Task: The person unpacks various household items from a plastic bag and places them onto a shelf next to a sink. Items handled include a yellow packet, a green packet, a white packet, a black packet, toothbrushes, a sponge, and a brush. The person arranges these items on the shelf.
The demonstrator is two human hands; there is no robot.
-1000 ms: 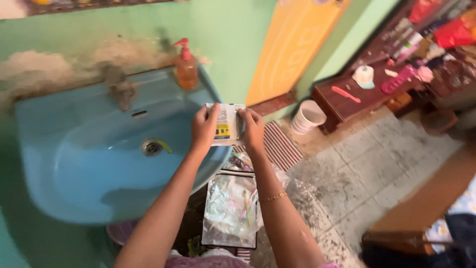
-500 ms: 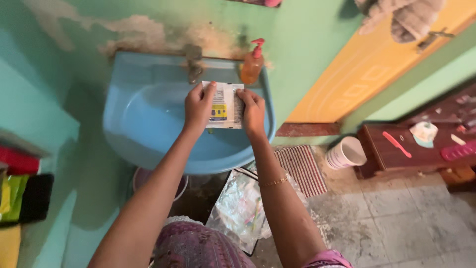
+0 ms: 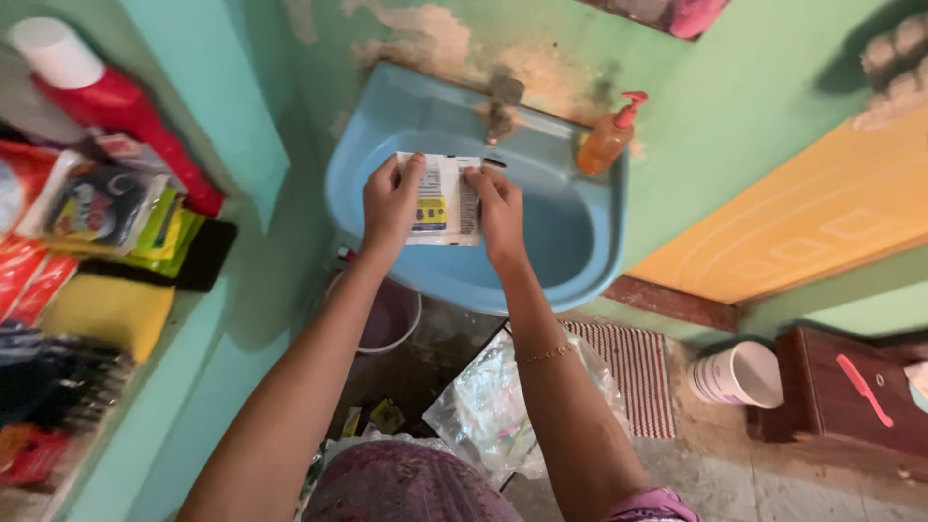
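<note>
Both hands moved along over the blue sink. Left hand and right hand pinch a small packet above the sink's bare bowl.

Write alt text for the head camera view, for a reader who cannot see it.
Two bare hands, left hand and right hand, hold a small white sachet by its side edges over a blue sink on a green wall. An orange soap bottle stands on the sink's rim, beside the tap.

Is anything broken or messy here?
Yes. The wall above the sink has peeling, stained paint. Clear plastic lies crumpled on the floor. The sachet in both hands looks whole.
</note>
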